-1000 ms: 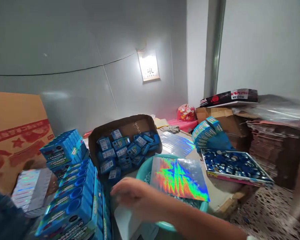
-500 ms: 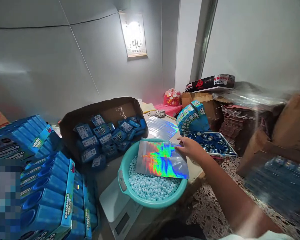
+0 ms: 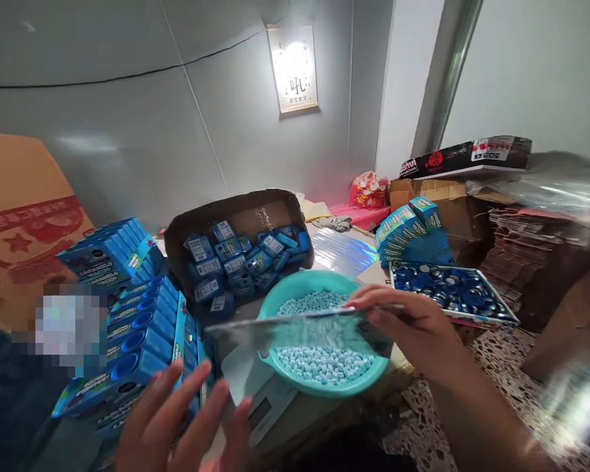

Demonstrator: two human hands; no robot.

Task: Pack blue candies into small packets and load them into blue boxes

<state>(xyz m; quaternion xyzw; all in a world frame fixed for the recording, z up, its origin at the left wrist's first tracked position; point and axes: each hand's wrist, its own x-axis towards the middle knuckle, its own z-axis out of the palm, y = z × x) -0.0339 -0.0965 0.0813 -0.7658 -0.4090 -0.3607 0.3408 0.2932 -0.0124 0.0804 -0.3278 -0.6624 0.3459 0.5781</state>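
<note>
Pinched in my right hand [image 3: 413,321] is a thin silvery holographic sheet [image 3: 299,334], seen nearly edge-on and a bit blurred. The sheet hovers above a turquoise basin [image 3: 319,391] of small pale-blue candies [image 3: 324,366]. The basin rests on a white kitchen scale [image 3: 236,373]. My left hand [image 3: 181,419] is raised at the bottom with its fingers spread, holding nothing. It is apart from the sheet, nearest to the blue display boxes [image 3: 142,347] on the left.
A brown carton [image 3: 240,202] of small blue packets stands behind the basin. To the right lie a tray of blue-and-silver round pieces [image 3: 447,288] and fanned-out blue boxes [image 3: 408,229]. Flattened cardboard [image 3: 521,249] is stacked at far right. A pixelated patch covers part of the left side.
The sheet has tilted from facing me to nearly edge-on and moved left, held by my right hand. My left hand has come into view at the bottom. The view has turned left.
</note>
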